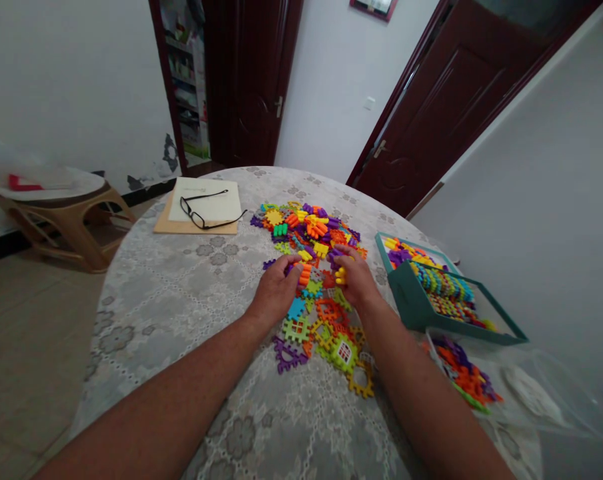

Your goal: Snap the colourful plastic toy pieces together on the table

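Note:
A heap of colourful plastic building pieces (316, 223) lies in the middle of the table, and both my hands are over its near side. My left hand (280, 283) is closed round an orange building piece (305, 273) with ribbed fingers. My right hand (356, 273) curls round yellow and purple building pieces; the yellow building piece (340, 275) shows below its fingertips. Flat toothed pieces spread toward me, among them a green window piece (344, 352), a purple triangle piece (287, 355) and a yellow ring piece (361, 380).
At the back left, black glasses (199, 217) rest on paper (216, 190) over a board. A teal box (414, 300) of sorted pieces stands on the right, beside a clear plastic bag (531, 387) and more pieces (464, 373). A stool (66, 213) stands left of the table.

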The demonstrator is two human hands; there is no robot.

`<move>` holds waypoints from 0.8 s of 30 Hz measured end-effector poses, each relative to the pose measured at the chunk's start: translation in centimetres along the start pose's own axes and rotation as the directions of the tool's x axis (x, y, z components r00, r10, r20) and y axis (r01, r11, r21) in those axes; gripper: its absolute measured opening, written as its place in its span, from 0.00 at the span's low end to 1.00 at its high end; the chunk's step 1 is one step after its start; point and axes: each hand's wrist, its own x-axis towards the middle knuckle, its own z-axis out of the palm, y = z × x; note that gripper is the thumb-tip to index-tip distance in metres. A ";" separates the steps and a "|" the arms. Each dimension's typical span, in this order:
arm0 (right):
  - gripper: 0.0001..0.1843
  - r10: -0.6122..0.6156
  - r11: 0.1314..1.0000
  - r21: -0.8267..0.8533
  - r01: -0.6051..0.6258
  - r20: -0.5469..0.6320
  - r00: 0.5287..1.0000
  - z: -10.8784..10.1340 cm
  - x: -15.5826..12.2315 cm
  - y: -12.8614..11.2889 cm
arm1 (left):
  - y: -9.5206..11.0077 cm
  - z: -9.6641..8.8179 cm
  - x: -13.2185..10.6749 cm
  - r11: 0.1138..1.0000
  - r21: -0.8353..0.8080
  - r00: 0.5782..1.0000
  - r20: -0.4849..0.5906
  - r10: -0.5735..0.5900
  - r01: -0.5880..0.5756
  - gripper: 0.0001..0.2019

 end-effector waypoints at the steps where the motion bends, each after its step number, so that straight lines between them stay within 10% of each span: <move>1: 0.23 0.094 0.982 0.158 -0.103 0.068 0.993 -0.2 -0.6 -0.3 | 0.0 0.0 0.0 1.000 0.009 1.000 0.005 -0.003 0.003 0.18; 9: 0.16 0.383 0.765 0.444 -0.466 0.268 0.884 -0.1 -4.9 0.6 | 0.1 0.0 -0.4 0.993 0.089 0.997 0.030 0.069 -0.072 0.20; 24: 0.33 0.168 0.961 0.200 -0.190 0.121 0.978 4.3 -8.7 0.9 | 0.8 1.6 -2.7 0.990 -0.007 0.988 0.069 0.140 -0.139 0.19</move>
